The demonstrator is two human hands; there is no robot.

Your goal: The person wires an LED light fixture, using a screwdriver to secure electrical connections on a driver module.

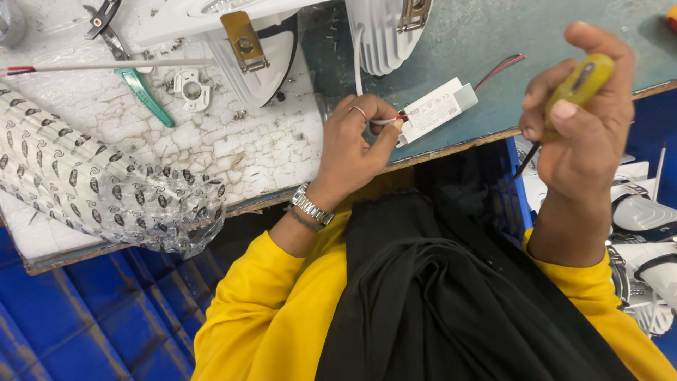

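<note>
I see bright yellow long sleeves on both arms, pushed back above the wrists. My left hand (352, 144) wears a thin silver ring on one finger, with a silver link-band wristwatch and a slim bangle at the wrist. My right hand (582, 120) wears nothing. Black pleated cloth drapes down my front.

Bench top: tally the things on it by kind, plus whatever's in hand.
White lamp housings with brass clips: 2
White driver box with red and black leads: 1, touched by the left hand
Yellow-handled screwdriver: 1, in the right hand
Green-handled tool: 1
Small white ring fitting: 1
Printed clear plastic bag: 1
Total: 7
</note>
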